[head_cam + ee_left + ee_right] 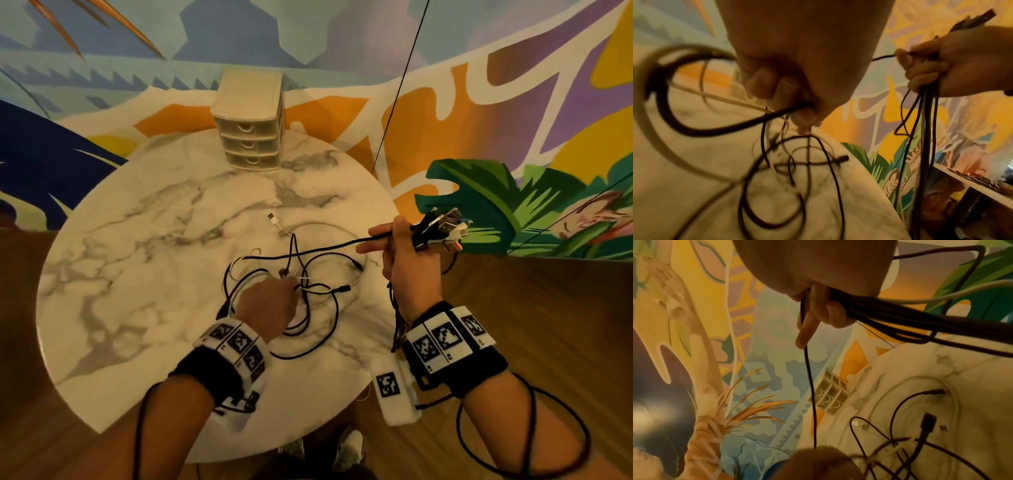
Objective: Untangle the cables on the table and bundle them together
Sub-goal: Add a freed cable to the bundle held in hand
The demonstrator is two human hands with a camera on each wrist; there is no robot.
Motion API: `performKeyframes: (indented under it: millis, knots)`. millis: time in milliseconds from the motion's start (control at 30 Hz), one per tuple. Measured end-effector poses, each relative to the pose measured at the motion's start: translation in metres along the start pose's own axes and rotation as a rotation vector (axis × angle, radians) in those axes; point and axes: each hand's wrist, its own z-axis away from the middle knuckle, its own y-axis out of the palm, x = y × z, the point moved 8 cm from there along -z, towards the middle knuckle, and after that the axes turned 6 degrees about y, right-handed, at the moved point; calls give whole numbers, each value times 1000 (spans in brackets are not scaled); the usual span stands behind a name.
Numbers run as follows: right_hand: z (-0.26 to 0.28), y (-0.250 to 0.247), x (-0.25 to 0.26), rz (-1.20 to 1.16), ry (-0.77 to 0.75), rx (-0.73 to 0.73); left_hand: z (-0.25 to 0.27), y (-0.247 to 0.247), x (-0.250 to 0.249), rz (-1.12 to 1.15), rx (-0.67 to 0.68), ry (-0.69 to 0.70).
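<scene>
Right grip: right hand [409, 260] is clenching a gathered bunch of cables [440, 229] off the tabletop's right edge, plugs fanning out past the knuckles, tails hanging below the fist.
Left grip: left hand [265, 303] is reaching down into the tangle [301, 291], fingers curled and pinching strands; the wrist view is blurred, so which strands cannot be told.
Tangle location: black and white loops are lying on the marble tabletop [137, 240], centre-right, directly under the left hand.
Key relation: one black cable [325, 249] is running taut from the right fist leftward into the tangle, its long axis roughly left-right; the knot is sitting nearer the left hand.
Judgement: next move probably requires the left hand freeing that strand while the right draws it out rightward.
Other: a small drawer unit [250, 123] is standing at the far edge.
</scene>
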Motion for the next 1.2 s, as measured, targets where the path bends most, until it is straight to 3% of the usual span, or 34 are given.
performKeyframes:
  millis: [133, 200, 267, 333, 400, 467, 600, 633, 667, 767, 800, 867, 933, 1000, 1133, 1200]
  knots:
    - [-6, 1, -12, 30, 11, -24, -8, -76, -20, 522, -122, 212]
    - [-9, 3, -15, 62, 8, -24, -3, -131, -17, 778, -319, 248]
    - [-11, 4, -17, 86, 16, -30, 5, -181, 3, 1081, -633, 270]
    - [-14, 1, -21, 74, 24, -49, 10, -198, 42, 1361, -932, 181]
    - [-18, -1, -25, 58, 34, -63, 3, -175, 81, 1503, -1046, -33]
    - [-19, -2, -27, 54, 42, -60, -5, -126, 111, 1414, -928, -282]
    - [-24, -4, -31, 67, 51, -46, -12, -3, 160, 807, -175, -589]
    - [-25, -5, -33, 70, 52, -45, -7, 11, 167, 649, -83, -618]
    - [-27, -5, -35, 74, 54, -43, -5, 11, 170, 537, -79, -616]
    - [-30, -5, -37, 102, 64, -42, -7, -24, 158, 437, -354, -522]
    - [-30, -5, -37, 101, 66, -42, -10, -29, 155, 444, -377, -507]
    - [-31, -3, -36, 86, 64, -32, -16, -16, 162, 544, -290, -584]
    - [-31, -3, -36, 90, 65, -23, -19, 8, 161, 644, -84, -641]
    - [-32, -1, -38, 104, 74, -13, -26, 22, 147, 548, 6, -537]
    - [-35, 3, -43, 115, 91, 31, -58, 4, 100, 273, -170, -172]
    - [-33, 5, -43, 108, 105, 56, -85, -3, 84, 128, -173, -7]
